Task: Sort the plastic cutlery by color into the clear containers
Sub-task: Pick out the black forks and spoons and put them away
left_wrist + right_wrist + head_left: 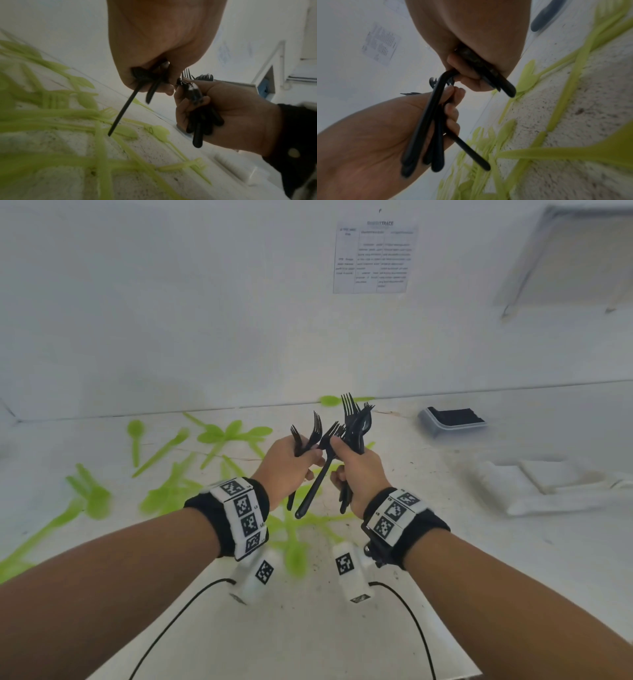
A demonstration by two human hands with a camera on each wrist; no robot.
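A: How far had the sorting got?

B: Judging by what lay there, partway. Nearest, both hands were raised above the bench, each curled tight round black plastic forks. The left hand held a few black forks with tines up; the right hand held a thicker bundle of black forks, and one fork crossed between the two hands, so I'd guess the bunches were being joined.

A: And the rest?

B: The lime-green plastic spoons and forks lay scattered on the bench beneath and left of the hands, not gathered. Beyond the hands to the right sat a clear container holding something dark, possibly black cutlery; blur stopped me telling. Nearer than it, another clear plastic piece lay, perhaps the second container.

A: So?

B: Black nearly collected, green all left, I'd say.
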